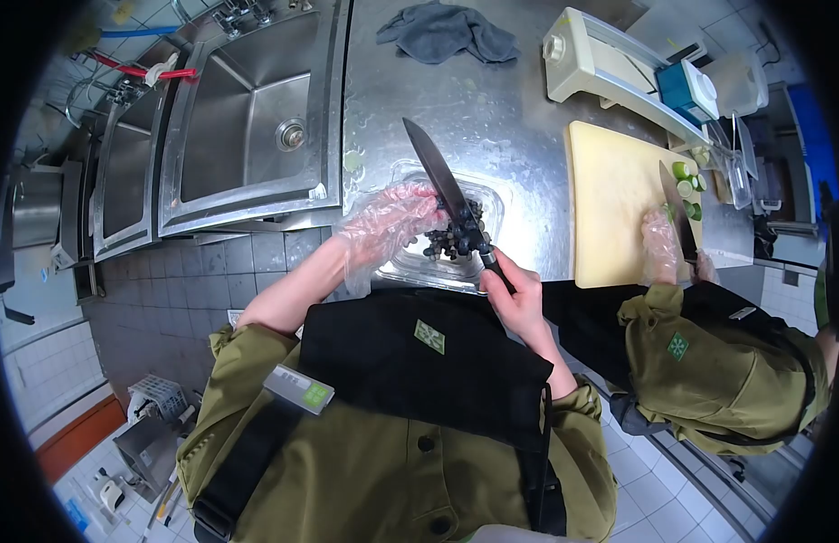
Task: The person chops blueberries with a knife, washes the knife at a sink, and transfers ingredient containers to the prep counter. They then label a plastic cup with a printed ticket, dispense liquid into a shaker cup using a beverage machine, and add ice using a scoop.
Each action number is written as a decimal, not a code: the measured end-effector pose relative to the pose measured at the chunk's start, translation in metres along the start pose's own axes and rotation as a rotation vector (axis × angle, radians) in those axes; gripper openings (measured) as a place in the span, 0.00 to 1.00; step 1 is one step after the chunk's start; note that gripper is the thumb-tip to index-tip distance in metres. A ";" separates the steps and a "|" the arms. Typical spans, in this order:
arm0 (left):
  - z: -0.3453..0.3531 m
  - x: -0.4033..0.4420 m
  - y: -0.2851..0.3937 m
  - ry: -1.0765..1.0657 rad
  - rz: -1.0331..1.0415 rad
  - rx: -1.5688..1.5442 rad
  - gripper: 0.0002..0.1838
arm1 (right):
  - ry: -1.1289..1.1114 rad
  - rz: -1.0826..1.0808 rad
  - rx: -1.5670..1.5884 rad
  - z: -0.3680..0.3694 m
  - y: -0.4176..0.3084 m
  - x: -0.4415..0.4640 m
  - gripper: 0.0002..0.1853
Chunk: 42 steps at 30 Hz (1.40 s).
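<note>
My right hand (517, 297), bare, grips the black handle of a kitchen knife (435, 166). The broad blade slants up and to the left above a clear plastic tray (499, 204). Small, dark, round pieces like grapes or olives (453, 241) lie in the tray, partly covered by the blade. My left hand (394, 220) wears a loose clear plastic glove; its fingers are drawn together beside the blade, over the tray's left part. Whatever those fingers hold is hard to make out behind the glove and blade.
Two steel sinks (252, 136) lie to the left, and a grey cloth (448, 33) is at the back of the steel counter (537, 163). At right, a co-worker's gloved hand (659, 242) is beside a knife (677, 213), cut green vegetables (684, 185) and a cutting board (610, 199).
</note>
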<state>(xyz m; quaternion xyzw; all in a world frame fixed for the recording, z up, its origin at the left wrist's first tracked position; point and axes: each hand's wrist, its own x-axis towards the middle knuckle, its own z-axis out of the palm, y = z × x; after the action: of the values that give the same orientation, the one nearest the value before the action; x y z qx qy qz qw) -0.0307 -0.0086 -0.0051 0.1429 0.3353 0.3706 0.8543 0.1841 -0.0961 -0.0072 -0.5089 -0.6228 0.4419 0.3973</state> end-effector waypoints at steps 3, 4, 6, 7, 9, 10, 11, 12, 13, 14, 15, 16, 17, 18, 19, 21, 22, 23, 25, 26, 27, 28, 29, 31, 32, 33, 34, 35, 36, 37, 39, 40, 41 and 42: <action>0.002 -0.001 0.001 -0.018 -0.019 0.121 0.06 | 0.010 -0.035 -0.013 0.001 -0.001 0.000 0.16; 0.003 -0.002 0.004 -0.054 -0.045 0.197 0.06 | 0.008 -0.057 -0.020 0.001 -0.004 0.002 0.17; 0.010 -0.005 0.006 -0.067 -0.086 0.336 0.06 | -0.002 -0.089 -0.038 0.003 -0.007 0.005 0.17; 0.017 -0.007 0.006 -0.044 -0.100 0.398 0.07 | -0.011 -0.100 -0.050 0.003 -0.008 0.006 0.17; 0.019 -0.008 0.006 -0.045 -0.090 0.475 0.08 | -0.020 -0.118 -0.063 0.004 -0.007 0.007 0.17; 0.016 -0.007 0.006 -0.070 -0.068 0.490 0.08 | -0.017 -0.124 -0.065 0.003 -0.007 0.007 0.17; 0.014 -0.006 0.006 -0.095 -0.047 0.505 0.09 | -0.015 -0.129 -0.068 0.002 -0.007 0.007 0.17; 0.008 -0.004 0.005 -0.083 -0.007 0.438 0.09 | 0.005 -0.073 -0.030 0.001 -0.007 0.006 0.17; 0.002 -0.002 0.001 -0.071 0.033 0.370 0.09 | 0.023 -0.017 0.007 -0.001 -0.008 0.004 0.17; -0.002 0.000 -0.001 -0.059 0.073 0.303 0.09 | 0.042 0.039 0.044 -0.001 -0.008 0.003 0.17; 0.000 -0.002 -0.001 -0.032 0.080 0.266 0.09 | 0.031 0.026 0.031 -0.001 -0.008 0.002 0.17; 0.005 -0.006 0.000 -0.007 0.087 0.229 0.08 | 0.021 0.013 0.018 0.000 -0.007 0.002 0.17; 0.008 -0.008 0.001 0.019 0.095 0.192 0.08 | 0.011 0.000 0.005 0.001 -0.006 0.002 0.17; 0.007 -0.009 0.000 -0.005 0.100 0.139 0.08 | 0.016 -0.045 0.012 0.005 -0.002 0.001 0.18; 0.005 -0.009 -0.002 -0.028 0.106 0.084 0.08 | 0.016 -0.040 0.007 0.006 -0.003 0.001 0.18; 0.004 -0.009 -0.004 -0.041 0.120 0.019 0.08 | 0.011 -0.032 -0.002 0.006 -0.005 0.001 0.18; 0.003 -0.010 -0.005 -0.031 0.127 0.009 0.08 | 0.008 -0.028 -0.007 0.006 -0.006 0.000 0.17; 0.003 -0.010 -0.006 -0.022 0.133 -0.001 0.08 | 0.007 -0.025 -0.012 0.006 -0.006 0.000 0.17; 0.002 -0.011 -0.007 -0.016 0.110 0.026 0.08 | 0.004 -0.026 -0.025 0.006 -0.007 -0.001 0.17; 0.001 -0.011 -0.007 -0.014 0.099 0.041 0.08 | 0.002 -0.032 -0.032 0.006 -0.006 -0.002 0.17; -0.001 -0.011 -0.008 -0.008 0.107 0.040 0.09 | 0.001 -0.037 -0.039 0.007 -0.005 -0.002 0.17; -0.003 -0.011 -0.010 -0.002 0.115 0.040 0.09 | 0.005 -0.045 -0.079 0.007 -0.008 -0.002 0.17; -0.005 -0.011 -0.012 0.005 0.124 0.039 0.10 | 0.008 -0.053 -0.119 0.008 -0.013 -0.002 0.17; -0.007 -0.011 -0.012 0.012 0.120 0.007 0.10 | 0.029 -0.093 -0.179 0.012 -0.016 0.000 0.18; -0.008 -0.012 -0.013 0.017 0.118 -0.009 0.11 | 0.044 -0.124 -0.198 0.014 -0.015 0.000 0.18; -0.009 -0.012 -0.012 0.010 0.108 0.001 0.11 | 0.059 -0.158 -0.216 0.017 -0.014 0.002 0.18; -0.010 -0.013 -0.011 0.005 0.099 0.013 0.11 | 0.063 -0.175 -0.212 0.019 -0.011 0.002 0.19; -0.010 -0.014 -0.011 0.001 0.087 0.022 0.12 | 0.063 -0.169 -0.209 0.020 -0.012 0.002 0.19; -0.009 -0.015 -0.011 0.035 0.073 0.052 0.12 | 0.062 -0.164 -0.208 0.021 -0.012 0.001 0.19; -0.007 -0.015 -0.010 0.068 0.061 0.081 0.12 | 0.060 -0.161 -0.206 0.022 -0.012 0.001 0.19; -0.001 -0.016 -0.012 0.104 0.038 0.135 0.12 | 0.061 -0.150 -0.210 0.024 -0.012 0.002 0.19; 0.002 -0.018 -0.016 0.104 0.029 0.160 0.11 | 0.062 -0.146 -0.213 0.024 -0.012 0.003 0.19; 0.005 -0.018 -0.018 0.104 0.019 0.184 0.11 | 0.073 -0.152 -0.223 0.025 -0.013 0.004 0.19; 0.001 -0.013 -0.023 0.155 0.038 0.151 0.11 | 0.088 -0.160 -0.232 0.027 -0.014 0.006 0.19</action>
<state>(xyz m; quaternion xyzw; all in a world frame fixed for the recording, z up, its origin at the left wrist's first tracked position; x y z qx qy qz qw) -0.0236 -0.0340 -0.0095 0.1839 0.4246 0.3706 0.8053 0.1540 -0.0952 -0.0017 -0.5189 -0.6905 0.3110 0.3965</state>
